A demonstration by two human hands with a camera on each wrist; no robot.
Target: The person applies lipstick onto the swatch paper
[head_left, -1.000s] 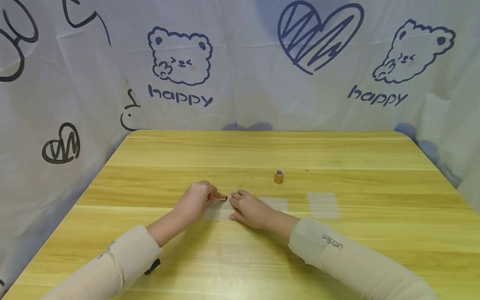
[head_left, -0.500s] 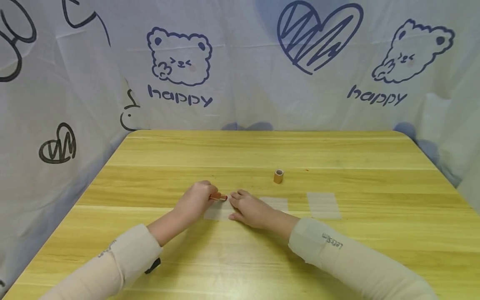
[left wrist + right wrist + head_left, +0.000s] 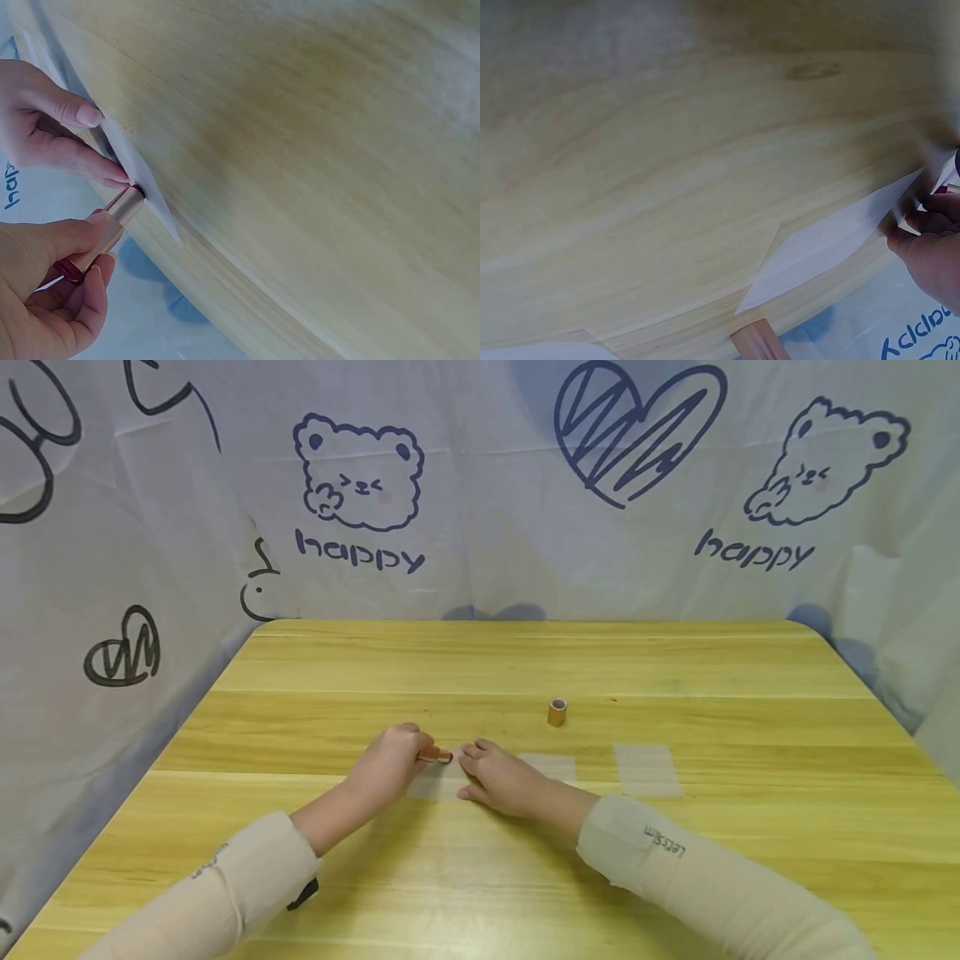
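In the head view my left hand (image 3: 386, 764) pinches an uncapped lipstick (image 3: 433, 755) with a gold-coloured case. In the left wrist view, the lipstick's (image 3: 112, 229) thumb-and-finger hold shows, with its dark tip right at a white paper square (image 3: 142, 169). My right hand (image 3: 502, 778) rests on that paper (image 3: 429, 788), thumb and fingers spread at its right part and hiding some of it. The lipstick's cap (image 3: 557, 712) stands upright on the table, beyond the right hand.
Two more paper squares lie to the right, one partly behind the right wrist (image 3: 553, 767), the other farther over, a whole white sheet (image 3: 648, 770). A black object (image 3: 303, 894) lies partly under the left sleeve. A drawn-on white curtain (image 3: 495, 485) hangs behind the table.
The lipstick's tip has shifted very slightly left, along with the left hand. The right hand, cap and other papers stay where they were.
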